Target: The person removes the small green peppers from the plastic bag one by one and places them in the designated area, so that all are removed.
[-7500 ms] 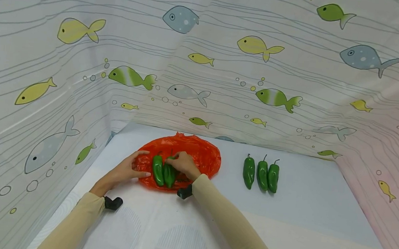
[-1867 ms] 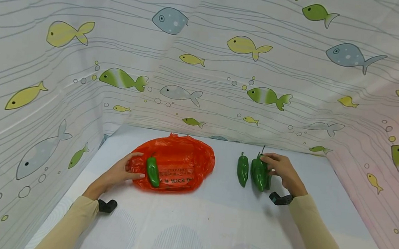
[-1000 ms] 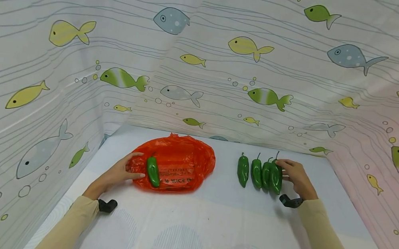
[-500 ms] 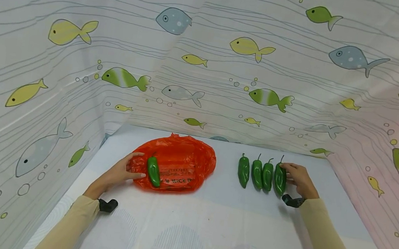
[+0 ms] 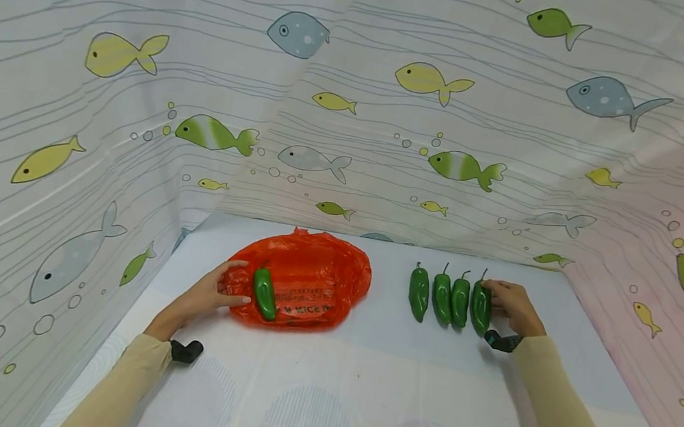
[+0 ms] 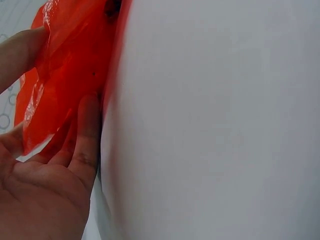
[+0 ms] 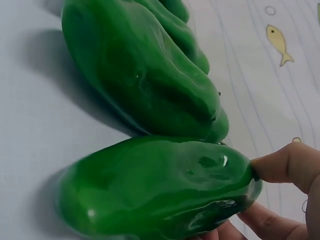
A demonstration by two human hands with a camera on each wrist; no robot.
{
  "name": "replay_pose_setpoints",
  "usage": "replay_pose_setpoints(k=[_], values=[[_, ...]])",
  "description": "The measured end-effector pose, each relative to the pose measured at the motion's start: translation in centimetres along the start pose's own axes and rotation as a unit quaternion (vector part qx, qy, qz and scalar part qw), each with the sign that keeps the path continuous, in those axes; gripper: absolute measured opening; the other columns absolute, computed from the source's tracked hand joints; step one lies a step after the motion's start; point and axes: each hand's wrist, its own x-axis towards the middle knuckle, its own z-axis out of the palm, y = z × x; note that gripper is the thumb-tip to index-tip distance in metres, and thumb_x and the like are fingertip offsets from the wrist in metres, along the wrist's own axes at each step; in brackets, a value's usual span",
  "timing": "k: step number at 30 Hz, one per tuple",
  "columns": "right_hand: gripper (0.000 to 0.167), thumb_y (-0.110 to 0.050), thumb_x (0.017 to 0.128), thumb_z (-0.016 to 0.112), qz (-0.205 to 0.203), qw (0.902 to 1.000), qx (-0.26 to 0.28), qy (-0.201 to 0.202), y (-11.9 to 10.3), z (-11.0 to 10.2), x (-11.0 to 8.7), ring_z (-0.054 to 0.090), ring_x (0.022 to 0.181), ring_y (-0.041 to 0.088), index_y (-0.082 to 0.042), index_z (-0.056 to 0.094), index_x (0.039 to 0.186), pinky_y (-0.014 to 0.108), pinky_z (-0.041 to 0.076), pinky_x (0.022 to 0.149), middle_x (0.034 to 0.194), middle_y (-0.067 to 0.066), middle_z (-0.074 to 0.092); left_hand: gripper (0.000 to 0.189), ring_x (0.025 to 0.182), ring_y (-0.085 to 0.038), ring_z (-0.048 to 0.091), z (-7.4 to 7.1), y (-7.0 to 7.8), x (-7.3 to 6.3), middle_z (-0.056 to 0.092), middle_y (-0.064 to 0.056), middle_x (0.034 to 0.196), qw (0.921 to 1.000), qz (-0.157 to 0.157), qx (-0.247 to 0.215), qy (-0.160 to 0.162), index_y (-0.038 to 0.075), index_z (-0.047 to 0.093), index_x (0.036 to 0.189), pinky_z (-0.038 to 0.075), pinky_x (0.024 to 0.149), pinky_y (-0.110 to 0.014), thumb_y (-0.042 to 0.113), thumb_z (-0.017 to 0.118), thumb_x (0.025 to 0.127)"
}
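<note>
My right hand [image 5: 512, 305] pinches the stem end of a glossy green chili pepper [image 5: 480, 311], the rightmost in a row on the white table. In the right wrist view that pepper [image 7: 150, 185] lies against the tabletop, with thumb and fingertips on its top end. Close to its left lies another green pepper [image 5: 460, 304]. At the left, my left hand [image 5: 207, 293] holds the left end of a red plastic bag [image 5: 349, 269], thumb and fingers spread round it. Part of its fingers is covered by red film [image 6: 75, 65]. One green pepper [image 5: 264, 294] rests on the bag.
Two more green peppers, one [image 5: 441, 299] and the leftmost one [image 5: 418, 293], complete the row. A white patterned tabletop [image 5: 325, 390] stretches in front. Fish-printed curtains [image 5: 374, 134] stand close behind the table and along both sides.
A green pepper has gone from the bag to the row's right end, carried by my right hand. It was first above the others, then lowered rightward beside them. My left hand has stayed at the bag.
</note>
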Motion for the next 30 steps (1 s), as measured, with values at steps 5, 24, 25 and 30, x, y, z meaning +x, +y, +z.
replay_pose_setpoints(k=[5, 24, 25, 30], values=[[0.062, -0.036, 0.108, 0.049, 0.001, 1.0, 0.005, -0.001, 0.1, -0.2, 0.1, 0.058, 0.115, 0.026, 0.008, 0.041, 0.151, 0.036, 0.053, 0.093, 0.14, 0.025, 0.051, 0.083, 0.139, -0.041, 0.04, 0.0, -0.1, 0.2, 0.03, -0.021, 0.159, 1.0, 0.008, 0.002, -0.002, 0.016, 0.035, 0.156, 0.041, 0.109, -0.053, 0.027, 0.084, 0.088], [0.064, -0.04, 0.11, 0.045, -0.024, 0.999, 0.013, 0.035, -0.3, -0.5, -0.5, 0.048, 0.133, 0.042, 0.007, 0.039, 0.152, 0.045, 0.048, 0.105, 0.152, 0.031, 0.043, 0.084, 0.138, -0.043, 0.042, 0.0, 0.0, 0.2, 0.03, -0.023, 0.159, 0.9999, 0.008, -0.005, -0.007, 0.014, 0.034, 0.156, 0.044, 0.106, -0.047, 0.023, 0.083, 0.089], [0.064, -0.04, 0.109, 0.045, -0.025, 0.9988, 0.016, 0.039, -0.6, -0.5, -0.6, 0.047, 0.133, 0.043, 0.007, 0.038, 0.152, 0.047, 0.048, 0.106, 0.152, 0.031, 0.043, 0.084, 0.138, -0.043, 0.042, 0.0, 0.0, 0.2, 0.029, -0.023, 0.159, 0.9999, 0.008, -0.006, -0.007, 0.014, 0.034, 0.156, 0.044, 0.107, -0.048, 0.023, 0.083, 0.089], [0.062, -0.039, 0.11, 0.045, -0.03, 0.9981, 0.021, 0.05, -1.7, 0.0, -1.0, 0.046, 0.134, 0.045, 0.005, 0.04, 0.153, 0.05, 0.046, 0.107, 0.151, 0.031, 0.043, 0.083, 0.138, -0.041, 0.043, 0.0, -0.1, 0.2, 0.03, -0.021, 0.159, 0.9999, -0.001, -0.01, -0.004, 0.017, 0.035, 0.156, 0.045, 0.106, -0.047, 0.024, 0.084, 0.088]])
